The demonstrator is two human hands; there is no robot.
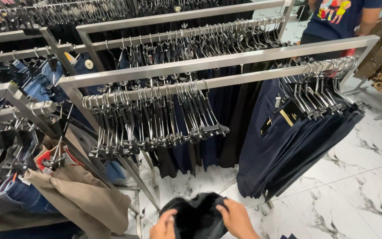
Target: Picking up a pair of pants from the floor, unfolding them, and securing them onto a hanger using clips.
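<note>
Hands at the bottom edge: left hand (164, 225) and right hand (236, 217) each clutch a bunched black garment (197, 217) between them, low before a metal rack (208, 62) of empty clip hangers (155, 128) and navy trousers (284, 141) over marble floor (359, 186).

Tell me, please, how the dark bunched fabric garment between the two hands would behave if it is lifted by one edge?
The dark bunched fabric garment is probably floppy: it folds and sags between the left hand and the right hand. It would likely unfold and hang down, like the navy trousers on the metal rack. It looks unlikely to slip, since cloth grips fingers.
</note>
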